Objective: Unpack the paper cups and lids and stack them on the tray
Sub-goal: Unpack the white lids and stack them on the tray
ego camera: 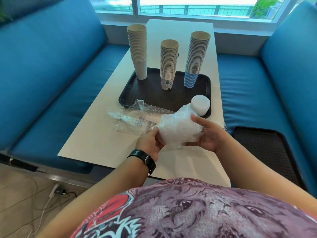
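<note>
Three tall stacks of paper cups stand on the black tray [178, 98]: a plain beige stack [138, 50] at the left, a patterned stack [169, 64] in the middle, a blue-striped stack [197, 59] at the right. A stack of white lids [200, 104] juts out of a clear plastic bag [178, 129] over the tray's near right corner. My left hand [150, 144] grips the bag's lower end. My right hand [210, 134] holds its right side, thumb on the plastic.
Empty clear wrappers [132, 115] lie on the white table [96, 140] just in front of the tray. A second black tray [267, 148] lies on the blue bench at the right. Blue benches flank the table; cables run over the floor at the lower left.
</note>
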Tool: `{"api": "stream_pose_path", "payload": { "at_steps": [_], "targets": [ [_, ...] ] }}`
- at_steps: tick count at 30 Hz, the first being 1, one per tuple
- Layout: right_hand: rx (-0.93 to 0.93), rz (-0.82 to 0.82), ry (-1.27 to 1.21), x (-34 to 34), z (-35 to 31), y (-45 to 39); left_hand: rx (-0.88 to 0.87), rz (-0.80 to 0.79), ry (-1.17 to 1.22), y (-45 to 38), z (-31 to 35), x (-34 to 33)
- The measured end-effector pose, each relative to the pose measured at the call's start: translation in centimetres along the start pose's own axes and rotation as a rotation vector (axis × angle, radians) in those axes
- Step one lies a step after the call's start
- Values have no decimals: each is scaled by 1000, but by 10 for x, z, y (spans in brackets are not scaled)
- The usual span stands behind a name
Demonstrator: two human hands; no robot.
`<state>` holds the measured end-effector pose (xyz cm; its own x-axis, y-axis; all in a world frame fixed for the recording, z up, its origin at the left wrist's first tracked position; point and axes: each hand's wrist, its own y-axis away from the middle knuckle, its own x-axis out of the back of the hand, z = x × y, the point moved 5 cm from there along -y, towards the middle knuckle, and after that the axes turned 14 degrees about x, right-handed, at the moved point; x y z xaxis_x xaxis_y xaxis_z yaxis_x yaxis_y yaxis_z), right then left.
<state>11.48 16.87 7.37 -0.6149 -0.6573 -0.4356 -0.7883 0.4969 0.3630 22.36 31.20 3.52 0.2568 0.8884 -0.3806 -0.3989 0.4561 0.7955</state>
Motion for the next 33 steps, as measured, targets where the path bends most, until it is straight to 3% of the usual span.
{"api": "stream_pose_path", "payload": {
  "at_steps": [5, 11, 21, 30, 33],
  "targets": [
    [37, 0, 8, -4, 1, -5, 29, -16, 60, -3, 1, 4],
    [43, 81, 10, -5, 3, -10, 3, -245, 65, 4, 7, -1],
    [74, 123, 37, -11, 1, -11, 40, -155, 123, -1, 11, 10],
    [76, 138, 58, -22, 2, -13, 21, -331, 111, 5, 17, 15],
    [87, 144, 52, -23, 2, -13, 36, -297, 116, -1, 16, 18]
  ]
}}
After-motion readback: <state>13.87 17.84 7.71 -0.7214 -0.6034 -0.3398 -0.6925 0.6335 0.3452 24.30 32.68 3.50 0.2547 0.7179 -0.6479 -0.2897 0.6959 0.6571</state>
